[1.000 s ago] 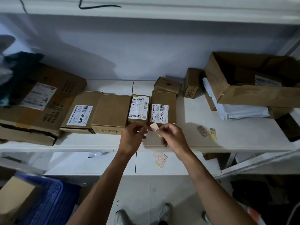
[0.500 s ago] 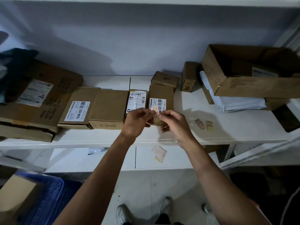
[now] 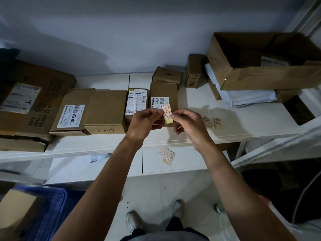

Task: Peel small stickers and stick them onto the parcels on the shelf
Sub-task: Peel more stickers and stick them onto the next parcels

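Spanning the view, a white shelf board (image 3: pixel 243 129) carries a large open brown cardboard box (image 3: pixel 260 79) at the right, a large brown carton with a white label (image 3: pixel 34 105) at the left, and between them a row of flat brown cardboard parcels (image 3: pixel 106 108). Nearest the work is a small brown parcel with a white barcode label (image 3: pixel 164 91), just behind the hands. The left hand (image 3: pixel 144 123) pinches the left edge of a short strip of small orange-printed stickers on pale yellow backing (image 3: pixel 167 113) between thumb and fingertip, its other fingers loosely curled. The right hand (image 3: pixel 189 123) pinches the strip's lower right edge, by the lowest sticker. The strip hangs in the air in front of that parcel. Two loose sticker strips (image 3: pixel 211 121) lie on the board just right of the right hand. The held strip looks featherlight and limp, likely to buckle unless both edges are held. Each sticker is thin and presumably tacky underneath. I judge it best lifted by one corner with a fingernail, while the backing's bare yellow end gives the other hand a safe hold.
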`<state>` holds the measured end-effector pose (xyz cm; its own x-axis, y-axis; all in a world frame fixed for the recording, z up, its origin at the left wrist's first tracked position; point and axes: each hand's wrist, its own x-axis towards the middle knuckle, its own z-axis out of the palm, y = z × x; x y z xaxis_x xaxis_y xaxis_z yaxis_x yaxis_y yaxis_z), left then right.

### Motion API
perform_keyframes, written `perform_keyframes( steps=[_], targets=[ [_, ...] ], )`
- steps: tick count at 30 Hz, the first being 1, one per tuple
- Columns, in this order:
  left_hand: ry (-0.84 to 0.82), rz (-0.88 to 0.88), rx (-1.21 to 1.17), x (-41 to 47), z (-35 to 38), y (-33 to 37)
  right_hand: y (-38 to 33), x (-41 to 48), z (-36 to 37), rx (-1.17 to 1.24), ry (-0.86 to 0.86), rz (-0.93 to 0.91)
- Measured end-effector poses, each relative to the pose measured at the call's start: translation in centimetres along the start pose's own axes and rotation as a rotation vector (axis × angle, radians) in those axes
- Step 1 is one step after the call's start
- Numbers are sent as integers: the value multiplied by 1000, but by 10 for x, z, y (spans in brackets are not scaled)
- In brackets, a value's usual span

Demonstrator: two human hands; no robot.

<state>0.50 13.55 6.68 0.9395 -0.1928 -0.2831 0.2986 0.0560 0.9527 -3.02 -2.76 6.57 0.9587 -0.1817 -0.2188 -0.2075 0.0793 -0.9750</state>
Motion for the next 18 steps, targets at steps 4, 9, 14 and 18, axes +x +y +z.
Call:
perform_keyframes(
  steps=[4, 9, 14, 18],
  targets=[
    [-17, -4, 2, -1, 6, 2, -2, -2, -4, 2, 4, -3],
    [-27, -10, 6, -2, 11, 4, -1, -3, -9, -3, -19, -11],
    [-63, -62, -166, -5, 15, 5, -3, -5, -14, -30, -101, -5],
    [-97, -76, -152, -9, 17, 5, -5, -2, -18, -19, -55, -24]
  ],
)
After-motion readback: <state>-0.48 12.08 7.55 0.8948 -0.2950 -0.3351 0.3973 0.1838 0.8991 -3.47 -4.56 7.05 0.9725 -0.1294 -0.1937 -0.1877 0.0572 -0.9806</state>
